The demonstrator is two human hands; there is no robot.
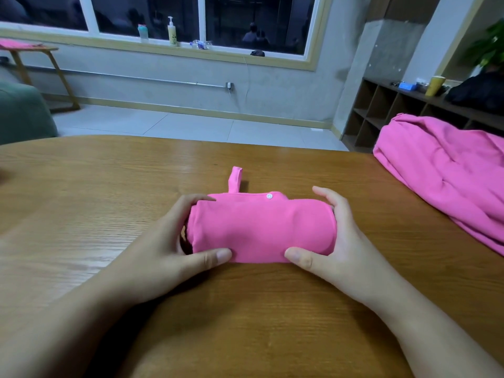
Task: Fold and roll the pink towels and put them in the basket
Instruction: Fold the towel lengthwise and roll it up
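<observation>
A rolled pink towel [261,227] lies across the middle of the wooden table [95,192]. A small loop strap sticks out from its far edge and a white snap button shows on top. My left hand [174,241] grips the roll's left end, fingers over the top and thumb along the near side. At the right end my right hand [335,241] holds the roll the same way. A pile of unfolded pink towels [450,175] sits at the table's right edge. No basket is in view.
Beyond the table's far edge is a tiled floor, a window sill with bottles [171,31], and a dark cubby shelf [381,110] at the right. A green seat [21,113] and a small wooden side table [32,55] stand at the far left.
</observation>
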